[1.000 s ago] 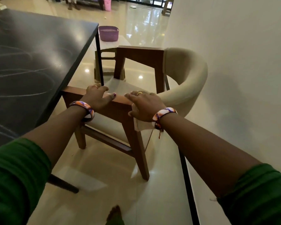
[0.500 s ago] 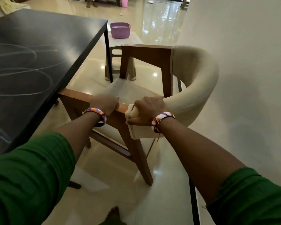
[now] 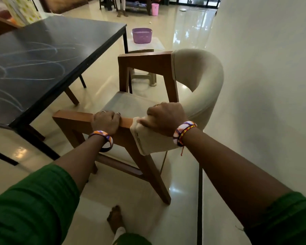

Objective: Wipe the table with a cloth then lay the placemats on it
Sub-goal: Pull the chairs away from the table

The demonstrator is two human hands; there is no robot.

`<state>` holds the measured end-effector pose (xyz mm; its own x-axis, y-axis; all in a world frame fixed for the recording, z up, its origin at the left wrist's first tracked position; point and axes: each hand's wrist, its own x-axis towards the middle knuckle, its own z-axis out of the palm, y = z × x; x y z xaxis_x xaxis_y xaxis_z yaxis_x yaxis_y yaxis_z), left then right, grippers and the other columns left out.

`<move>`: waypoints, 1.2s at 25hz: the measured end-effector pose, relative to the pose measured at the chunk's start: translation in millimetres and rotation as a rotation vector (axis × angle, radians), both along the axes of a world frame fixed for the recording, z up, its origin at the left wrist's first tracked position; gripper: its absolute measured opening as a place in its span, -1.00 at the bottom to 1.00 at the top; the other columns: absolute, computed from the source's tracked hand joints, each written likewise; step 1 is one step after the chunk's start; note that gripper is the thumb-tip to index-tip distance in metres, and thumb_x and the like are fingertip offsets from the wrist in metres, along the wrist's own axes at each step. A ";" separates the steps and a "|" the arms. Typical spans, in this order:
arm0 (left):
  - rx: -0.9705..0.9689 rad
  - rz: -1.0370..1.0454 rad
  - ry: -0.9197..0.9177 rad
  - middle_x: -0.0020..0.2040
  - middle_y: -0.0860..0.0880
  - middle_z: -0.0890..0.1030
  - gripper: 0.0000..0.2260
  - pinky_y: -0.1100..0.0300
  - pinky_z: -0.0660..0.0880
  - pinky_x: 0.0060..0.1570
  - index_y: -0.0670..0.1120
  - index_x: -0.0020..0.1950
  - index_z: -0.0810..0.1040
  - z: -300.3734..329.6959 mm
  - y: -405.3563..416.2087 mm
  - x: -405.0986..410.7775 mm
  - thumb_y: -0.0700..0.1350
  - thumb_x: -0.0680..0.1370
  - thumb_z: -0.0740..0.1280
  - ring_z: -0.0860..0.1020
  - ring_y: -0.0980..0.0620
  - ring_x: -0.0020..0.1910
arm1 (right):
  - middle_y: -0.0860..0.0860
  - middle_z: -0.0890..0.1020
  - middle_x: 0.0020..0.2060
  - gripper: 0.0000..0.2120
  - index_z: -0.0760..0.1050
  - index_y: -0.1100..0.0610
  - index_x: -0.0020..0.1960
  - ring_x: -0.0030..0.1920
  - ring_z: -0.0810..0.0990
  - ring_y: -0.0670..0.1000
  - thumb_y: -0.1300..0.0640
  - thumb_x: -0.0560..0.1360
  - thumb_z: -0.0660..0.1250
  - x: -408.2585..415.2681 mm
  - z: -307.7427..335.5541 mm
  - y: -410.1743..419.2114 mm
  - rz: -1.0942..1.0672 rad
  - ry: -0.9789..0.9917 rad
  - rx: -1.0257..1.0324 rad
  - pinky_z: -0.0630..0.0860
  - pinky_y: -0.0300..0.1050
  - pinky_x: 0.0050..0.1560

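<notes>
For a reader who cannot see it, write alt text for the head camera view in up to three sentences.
Both hands grip a wooden armchair beside a black table: the left hand on the wooden armrest, the right hand on the cream padded backrest. White smear marks streak the tabletop. A purple basket sits on a stool beyond.

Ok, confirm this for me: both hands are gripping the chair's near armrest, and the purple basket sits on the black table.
One thing is wrong. The head view shows the purple basket on a small stool beyond the black table, not on the table. The rest stands: the left hand and right hand both grip the near armrest of the chair.
</notes>
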<state>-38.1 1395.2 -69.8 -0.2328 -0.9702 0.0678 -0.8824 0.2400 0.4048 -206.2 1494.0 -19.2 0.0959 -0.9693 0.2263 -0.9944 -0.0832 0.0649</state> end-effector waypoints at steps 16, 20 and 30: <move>0.479 0.540 0.401 0.47 -0.21 0.24 -0.57 0.07 0.26 0.38 -0.27 0.49 0.13 30.9 15.3 -49.2 -0.16 0.65 0.06 0.25 -0.16 0.45 | 0.09 0.67 -0.35 -0.55 0.58 0.16 -0.34 -0.29 0.61 0.15 -0.08 0.45 0.06 -80.6 -25.3 -16.6 -0.108 0.019 -0.612 0.46 0.09 0.10; 0.678 0.745 0.914 0.40 -0.28 0.32 -0.79 0.04 0.24 0.38 -0.25 0.24 0.36 32.0 -7.2 -67.1 -0.25 0.62 0.13 0.29 -0.24 0.41 | 0.10 0.66 -0.35 -0.57 0.56 0.16 -0.35 -0.29 0.59 0.17 -0.07 0.44 0.07 -96.6 -28.0 -32.8 -0.109 0.035 -0.614 0.47 0.13 0.08; 0.809 0.896 1.303 -0.27 0.00 0.22 -0.61 0.21 0.37 -0.03 -0.08 0.37 0.19 47.5 -36.4 -95.4 -0.06 0.59 0.21 0.33 0.01 0.00 | 0.13 0.68 -0.33 -0.51 0.60 0.18 -0.28 -0.26 0.61 0.18 -0.10 0.46 0.03 -127.0 -31.5 -82.9 -0.105 0.024 -0.554 0.42 0.09 0.13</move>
